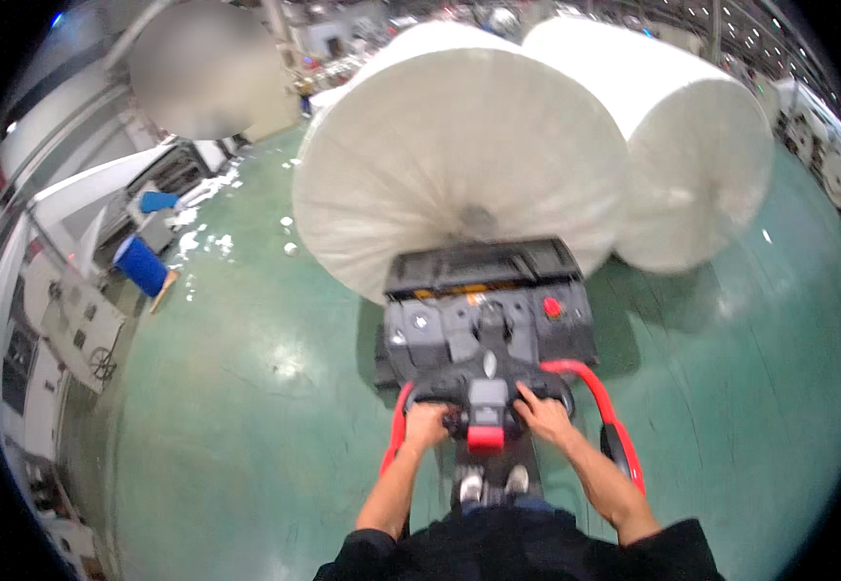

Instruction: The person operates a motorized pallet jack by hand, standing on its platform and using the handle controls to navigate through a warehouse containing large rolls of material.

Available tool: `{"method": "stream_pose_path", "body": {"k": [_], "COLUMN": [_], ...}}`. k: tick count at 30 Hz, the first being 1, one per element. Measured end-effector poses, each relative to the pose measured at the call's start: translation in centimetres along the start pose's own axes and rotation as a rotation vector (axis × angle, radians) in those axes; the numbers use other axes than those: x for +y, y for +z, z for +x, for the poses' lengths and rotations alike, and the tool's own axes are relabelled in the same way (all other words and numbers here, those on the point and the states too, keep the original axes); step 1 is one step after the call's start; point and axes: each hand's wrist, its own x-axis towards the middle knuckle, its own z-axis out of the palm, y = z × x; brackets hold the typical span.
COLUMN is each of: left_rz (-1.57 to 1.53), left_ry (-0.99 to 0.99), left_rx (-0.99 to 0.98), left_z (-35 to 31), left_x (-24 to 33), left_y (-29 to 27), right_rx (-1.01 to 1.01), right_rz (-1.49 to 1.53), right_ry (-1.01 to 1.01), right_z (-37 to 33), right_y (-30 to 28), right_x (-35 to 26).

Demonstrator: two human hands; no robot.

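Observation:
A grey and black ride-on pallet truck [445,334] is under my feet and in front of me. Its control handle [488,392] has a grey middle and a red end. My left hand [427,424] is closed round the handle's left grip. At the right grip, my right hand [543,414] holds on, its index finger lying forward along the control. Just ahead of the truck stands a huge white roll [450,145], its round end toward me. The truck's front cover overlaps the lower part of that roll, so the forks are hidden.
A second large white roll [701,174] lies to the right of the first. Red side rails [595,382] curve round me. A blue barrel [142,266] and machinery [62,310] line the left. White scraps [217,242] litter the green floor [246,416]. More machinery stands far right.

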Motion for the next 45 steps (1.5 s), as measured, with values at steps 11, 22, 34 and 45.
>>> {"method": "stream_pose_path", "body": {"k": [11,22,34,45], "left_rz": [0.057,0.051,0.061,0.044], "left_ry": [-0.055,-0.053,-0.040,-0.013], "left_rx": [-0.037,-0.035,-0.057,0.022], "left_z": [0.2,0.9,1.1,1.1], "left_x": [-0.1,0.3,1.2,0.5], "left_y": [1.4,1.2,-0.6,0.3], "right_rx": [-0.093,-0.108,-0.073,-0.099], "right_rz": [0.029,0.034,0.081,0.106], "right_ry": [0.081,0.123,0.111,0.105], "right_z": [0.1,1.0,1.4,1.8], "right_y": [-2.2,-1.4,-2.1,-2.6], "right_x": [-1.6,0.0,0.0,0.0]}}
